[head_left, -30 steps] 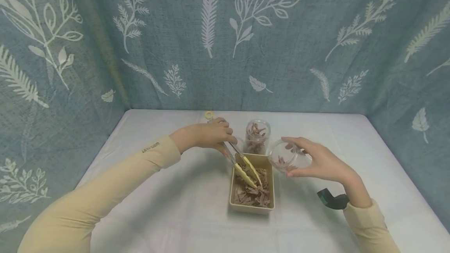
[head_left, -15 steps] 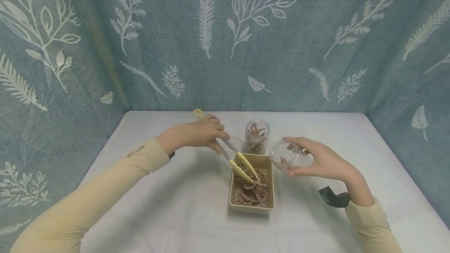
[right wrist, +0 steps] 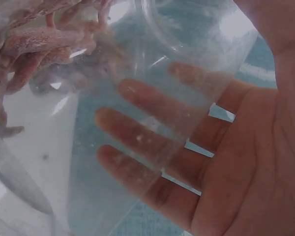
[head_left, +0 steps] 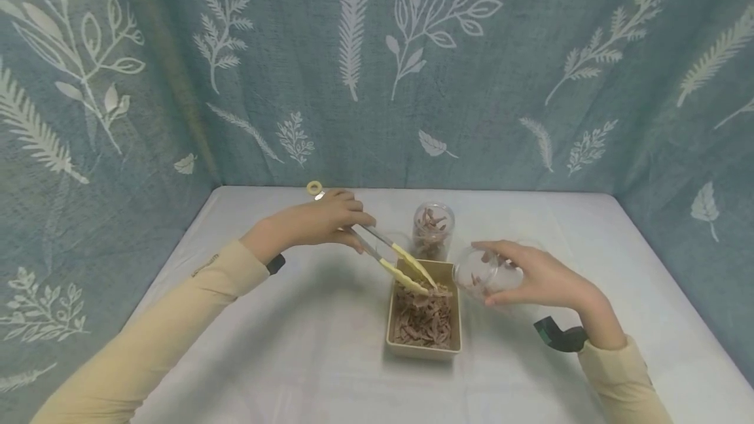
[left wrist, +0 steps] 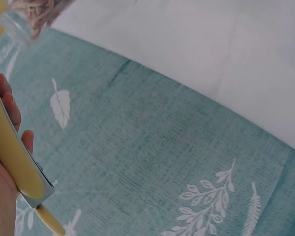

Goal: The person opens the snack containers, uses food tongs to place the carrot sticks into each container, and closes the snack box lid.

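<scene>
My left hand [head_left: 321, 221] grips metal tongs [head_left: 402, 275] with yellow tips; their yellow handle [left wrist: 12, 142] lies along the palm in the left wrist view. The tips are at the far part of a beige rectangular box [head_left: 423, 352], with some brown strips right at their ends. More dried, meat-like brown strips [head_left: 424, 324] fill the box. Beside its right rim, my right hand [head_left: 538, 277] holds a clear plastic jar [head_left: 472, 267], tilted with its mouth toward the box. Reddish-brown pieces [right wrist: 44, 44] lie in this jar, and my fingers show through its wall.
Directly behind the box stands a second clear jar [head_left: 432, 231] with brown pieces in it. A white cloth [head_left: 283, 345] covers the table, and a blue-green curtain [head_left: 377, 136] with white leaf prints closes off the back and sides.
The tongs have risen from among the strips and moved slightly toward the far side of the box, as my left hand drew back leftward. The tilted jar has shifted slightly nearer.
</scene>
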A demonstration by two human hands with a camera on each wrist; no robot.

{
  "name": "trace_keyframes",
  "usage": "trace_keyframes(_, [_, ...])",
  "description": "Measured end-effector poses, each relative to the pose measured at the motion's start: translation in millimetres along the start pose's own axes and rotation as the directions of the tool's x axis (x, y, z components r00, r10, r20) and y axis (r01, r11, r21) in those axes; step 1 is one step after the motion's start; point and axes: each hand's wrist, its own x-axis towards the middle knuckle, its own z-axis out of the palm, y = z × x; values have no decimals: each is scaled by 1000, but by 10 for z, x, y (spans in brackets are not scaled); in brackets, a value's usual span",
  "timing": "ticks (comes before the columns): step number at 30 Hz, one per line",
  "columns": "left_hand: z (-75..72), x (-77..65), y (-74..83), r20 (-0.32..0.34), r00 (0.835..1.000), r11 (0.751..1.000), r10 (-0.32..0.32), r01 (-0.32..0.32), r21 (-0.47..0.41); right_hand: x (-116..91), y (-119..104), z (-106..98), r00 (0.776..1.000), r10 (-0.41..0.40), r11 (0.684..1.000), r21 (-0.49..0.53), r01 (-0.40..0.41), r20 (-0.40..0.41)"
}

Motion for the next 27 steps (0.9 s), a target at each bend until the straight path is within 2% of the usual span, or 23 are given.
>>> trace_keyframes(4, [2,-59,-1,-43,999,999,-28,27,-29,-1,-23,12,1000,5,1000,-11,-5,7])
trace_keyframes(12, [-33,-86,27,-161,987,998,-20,11,-55,-4,-125,34,1000,-5,1000,-22,5,23])
trace_keyframes(21, [-83,-61,75,-237,971,998,-23,11,-54,26,-289,85,999,-43,998,-38,43,-3])
trace_keyframes(27, [-74,-36,122,-276,961,999,-7,-5,-44,55,-353,120,999,-31,999,-35,30,-27])
